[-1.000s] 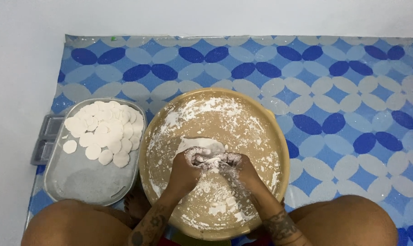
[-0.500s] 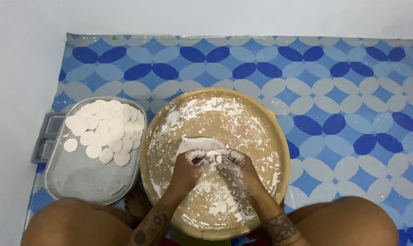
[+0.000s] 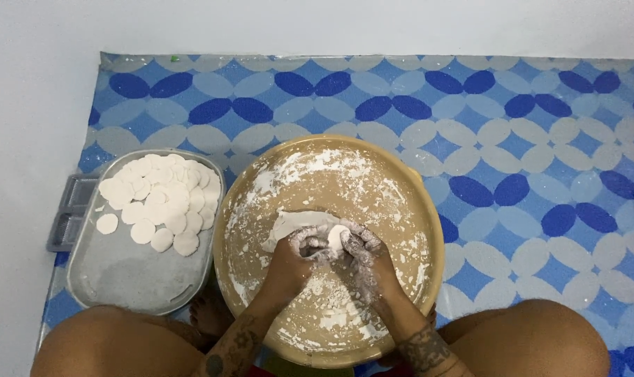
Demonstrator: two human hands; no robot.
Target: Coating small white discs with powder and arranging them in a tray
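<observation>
Your floured left hand (image 3: pixel 301 249) and right hand (image 3: pixel 362 253) pinch a small dough disc (image 3: pixel 336 236) at the middle of the round tan tray (image 3: pixel 414 209), beside the metal tray (image 3: pixel 121 279) of cut discs (image 3: pixel 159 202).

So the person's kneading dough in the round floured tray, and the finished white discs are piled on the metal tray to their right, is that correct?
Not quite. In the head view the metal tray with the white discs lies to the person's left, beside the round floured tray. Both hands do work the dough there.

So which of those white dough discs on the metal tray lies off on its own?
The disc at the tray's left edge: bare metal surrounds it, while the other discs overlap in one pile to its right.
</observation>
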